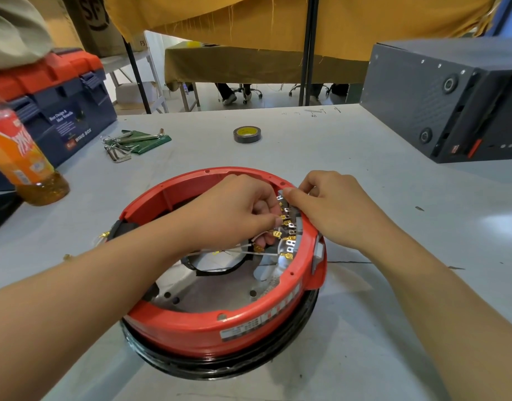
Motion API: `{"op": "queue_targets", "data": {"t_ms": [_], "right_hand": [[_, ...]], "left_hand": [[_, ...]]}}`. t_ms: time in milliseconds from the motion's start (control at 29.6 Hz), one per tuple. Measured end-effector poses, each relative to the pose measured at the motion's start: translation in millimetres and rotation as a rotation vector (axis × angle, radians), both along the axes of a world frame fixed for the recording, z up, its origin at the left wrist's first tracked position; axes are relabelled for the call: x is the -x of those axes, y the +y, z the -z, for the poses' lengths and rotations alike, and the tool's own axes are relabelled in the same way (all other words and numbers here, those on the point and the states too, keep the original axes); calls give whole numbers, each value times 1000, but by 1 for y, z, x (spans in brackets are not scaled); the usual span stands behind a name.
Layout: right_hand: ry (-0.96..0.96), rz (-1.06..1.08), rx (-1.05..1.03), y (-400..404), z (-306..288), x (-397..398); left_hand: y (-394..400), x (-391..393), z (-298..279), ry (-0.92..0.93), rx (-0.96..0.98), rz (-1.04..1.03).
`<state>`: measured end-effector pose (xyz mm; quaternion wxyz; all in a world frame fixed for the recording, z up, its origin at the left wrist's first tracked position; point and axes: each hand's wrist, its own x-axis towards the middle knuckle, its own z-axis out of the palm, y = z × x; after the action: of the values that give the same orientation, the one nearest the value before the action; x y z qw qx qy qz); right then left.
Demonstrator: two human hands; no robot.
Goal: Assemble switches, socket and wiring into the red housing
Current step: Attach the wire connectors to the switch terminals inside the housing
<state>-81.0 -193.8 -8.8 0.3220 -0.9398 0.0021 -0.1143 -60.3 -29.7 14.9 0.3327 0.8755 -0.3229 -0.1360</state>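
Observation:
The round red housing point(208, 325) sits on a black ring in the middle of the grey table. On its right inner wall a row of switch backs point(291, 227) shows silver tabs and brass connectors. My left hand point(237, 209) reaches inside the housing, and its fingertips pinch a brass connector point(276, 234) on a white wire point(257, 251) close to the tabs. My right hand point(333, 209) rests on the right rim, its thumb and fingers curled over the rim at the switches. A grey switch face point(318, 253) shows on the outer wall.
A roll of black tape point(247, 134) lies farther back. Hex keys on a green pouch point(133, 141) lie at the back left, beside a blue and red toolbox point(55, 102) and an orange drink bottle point(20, 160). A dark grey machine point(451, 102) stands at the right.

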Motion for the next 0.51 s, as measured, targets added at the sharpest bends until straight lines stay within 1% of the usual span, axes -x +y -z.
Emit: {"op": "queue_targets", "data": {"t_ms": [304, 507], "right_hand": [[-9, 2, 2, 0, 1, 0], [-23, -4, -7, 1, 1, 2]], "left_hand": [[-2, 1, 2, -24, 18, -22], [-3, 0, 3, -92, 33, -34]]}}
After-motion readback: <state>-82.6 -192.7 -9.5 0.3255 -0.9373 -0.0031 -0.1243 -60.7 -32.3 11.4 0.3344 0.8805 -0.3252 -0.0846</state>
